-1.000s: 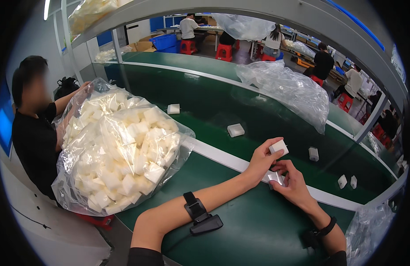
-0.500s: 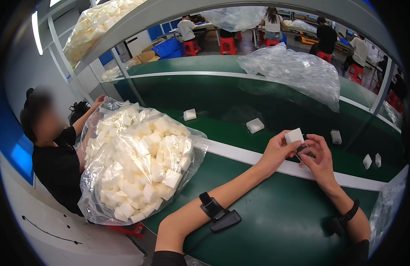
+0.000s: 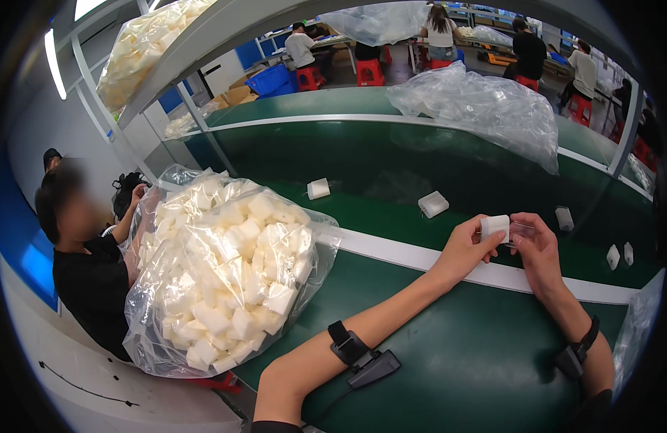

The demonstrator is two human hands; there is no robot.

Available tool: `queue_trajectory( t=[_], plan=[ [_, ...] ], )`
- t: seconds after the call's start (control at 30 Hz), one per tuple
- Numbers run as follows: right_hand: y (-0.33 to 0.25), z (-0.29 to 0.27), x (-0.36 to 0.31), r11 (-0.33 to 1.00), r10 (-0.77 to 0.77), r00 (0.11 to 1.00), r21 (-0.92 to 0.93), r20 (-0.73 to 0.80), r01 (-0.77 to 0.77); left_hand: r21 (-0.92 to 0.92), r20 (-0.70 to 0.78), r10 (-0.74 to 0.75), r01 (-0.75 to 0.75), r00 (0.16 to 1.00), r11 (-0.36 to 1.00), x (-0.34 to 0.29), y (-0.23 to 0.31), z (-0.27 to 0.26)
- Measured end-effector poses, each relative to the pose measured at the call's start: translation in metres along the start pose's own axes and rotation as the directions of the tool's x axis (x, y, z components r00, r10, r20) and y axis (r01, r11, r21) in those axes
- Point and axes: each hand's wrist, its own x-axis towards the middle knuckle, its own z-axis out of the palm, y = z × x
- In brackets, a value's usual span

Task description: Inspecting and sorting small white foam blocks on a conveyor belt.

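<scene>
My left hand (image 3: 469, 247) pinches a white plug adapter (image 3: 495, 226) between thumb and fingers, above the white edge strip of the green conveyor belt. At the adapter's right end, my right hand (image 3: 537, 249) has its thumb and fingers closed on a small clear plastic piece (image 3: 521, 231). That piece is see-through, so its exact shape is hard to tell. It meets or nearly meets the adapter. On the belt beyond lie more white adapters: one (image 3: 433, 204) left of my hands, another (image 3: 319, 189) farther left, and one (image 3: 564, 219) to the right.
A large clear bag of white blocks (image 3: 232, 270) fills the left of the green table (image 3: 449, 353). Beside it sits a person (image 3: 84, 281) in black. Two small white pieces (image 3: 612, 257) lie far right on the belt. Clear plastic bags (image 3: 485, 115) hang over the far ledge.
The adapters on the belt have shifted right. Both my hands have moved slightly right, and my right fingers have closed on the clear piece at the adapter's end.
</scene>
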Motion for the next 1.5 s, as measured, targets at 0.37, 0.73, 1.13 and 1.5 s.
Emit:
queue_trajectory(
  t=[0.37,0.73,1.13,1.5],
  plan=[
    [-0.003,0.003,-0.001,0.998,0.032,0.999,0.052,0.039,-0.034,0.12,-0.131,0.052,-0.036,0.99,0.992,-0.003,0.0,0.003],
    [0.001,-0.001,0.0,0.999,0.046,0.999,0.028,-0.004,-0.046,0.043,-0.071,0.019,-0.016,0.997,0.999,-0.002,0.005,0.004],
    [0.003,-0.005,-0.001,0.995,-0.097,0.992,0.008,0.077,0.097,0.23,-0.12,0.072,-0.043,0.99,0.972,-0.008,0.014,0.011],
    [0.002,-0.004,-0.003,0.987,-0.145,0.986,-0.052,0.078,0.15,0.242,-0.137,0.012,0.022,0.991,0.97,-0.007,0.02,0.011]
  ],
)
